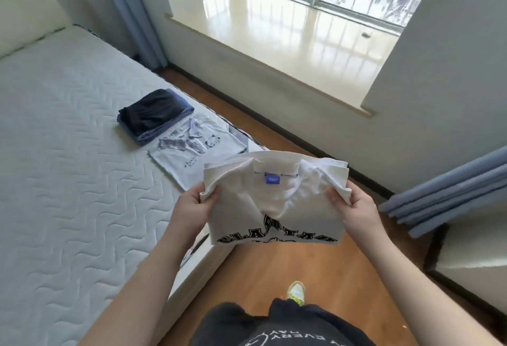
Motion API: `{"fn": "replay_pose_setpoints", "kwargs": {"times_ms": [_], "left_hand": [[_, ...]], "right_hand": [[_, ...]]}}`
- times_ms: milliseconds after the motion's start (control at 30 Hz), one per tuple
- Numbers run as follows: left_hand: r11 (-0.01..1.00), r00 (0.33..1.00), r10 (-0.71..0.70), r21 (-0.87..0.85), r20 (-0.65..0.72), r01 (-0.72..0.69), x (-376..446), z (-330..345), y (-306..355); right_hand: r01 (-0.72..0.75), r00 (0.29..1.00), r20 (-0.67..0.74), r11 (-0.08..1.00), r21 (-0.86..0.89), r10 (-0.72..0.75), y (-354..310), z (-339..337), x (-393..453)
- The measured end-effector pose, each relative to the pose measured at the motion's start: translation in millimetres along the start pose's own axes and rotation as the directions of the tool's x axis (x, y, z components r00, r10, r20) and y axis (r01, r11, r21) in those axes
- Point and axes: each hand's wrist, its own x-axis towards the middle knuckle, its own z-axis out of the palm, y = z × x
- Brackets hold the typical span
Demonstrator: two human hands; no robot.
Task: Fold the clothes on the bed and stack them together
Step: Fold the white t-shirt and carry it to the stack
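I hold a folded white T-shirt with black lettering and a small blue neck label in the air, over the bed's edge and the floor. My left hand grips its left side. Its right side is gripped by my right hand. On the white quilted mattress, near its right edge, lies a folded light polo shirt with a grey-blue collar and a small cartoon print. Just beyond it sits a folded pile with a dark navy garment on top of a blue one.
The wooden floor runs along the bed's right side, where my foot in a yellow-green shoe stands. A wide window sill lies ahead. Blue curtains hang at right, with a dark-edged white piece of furniture below.
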Motion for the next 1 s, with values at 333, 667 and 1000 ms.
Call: {"fn": "replay_pose_setpoints", "kwargs": {"times_ms": [333,667,1000], "left_hand": [[0.983,0.946,-0.110,-0.172,-0.305,0.059,44.5,-45.1,-5.6],[0.982,0.911,-0.111,-0.186,-0.396,0.038,95.7,-84.4,-15.5],[0.991,0.842,-0.117,-0.002,-0.527,0.136,151.6,-93.7,-35.8]], "right_hand": [[0.098,0.959,0.278,0.982,-0.161,-0.050,-34.1,55.4,122.3],[0.144,0.901,0.434,0.950,-0.276,-0.010,-56.5,134.3,196.0],[0.179,0.860,0.507,0.901,-0.395,0.051,-51.4,183.4,277.3]]}}
